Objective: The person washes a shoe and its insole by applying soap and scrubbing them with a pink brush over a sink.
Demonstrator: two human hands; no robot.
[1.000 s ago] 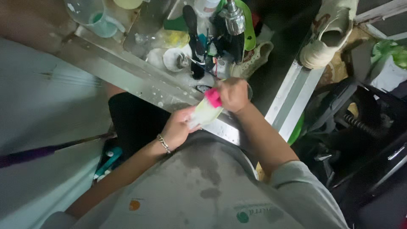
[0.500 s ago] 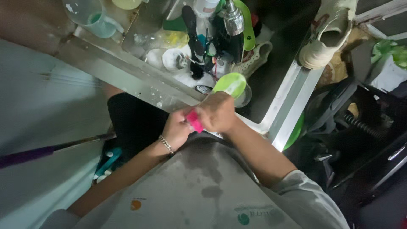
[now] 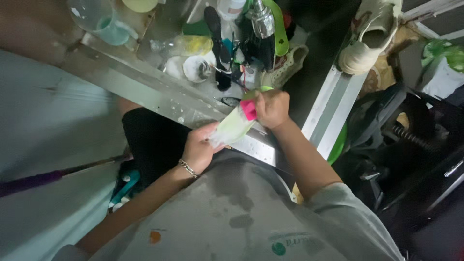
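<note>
My left hand (image 3: pixel 199 146), with a chain bracelet at the wrist, grips the near end of a pale green shoe insole (image 3: pixel 231 128) held over the front rim of a steel sink (image 3: pixel 145 89). My right hand (image 3: pixel 273 108) is closed on a pink brush (image 3: pixel 249 109) pressed onto the insole's far end. The insole looks wet and soapy.
The sink holds a dark brush (image 3: pixel 218 36), a plastic bottle (image 3: pixel 191 46), a small round lid (image 3: pixel 197 67), a patterned shoe (image 3: pixel 285 65) and a chrome tap (image 3: pixel 261 19). A clear jug (image 3: pixel 99 19) stands at the far left. A beige sneaker (image 3: pixel 369 34) rests on the right ledge.
My right hand has moved the pink brush from the near end of the insole up to its far end. The insole now lies flatter, showing its length.
</note>
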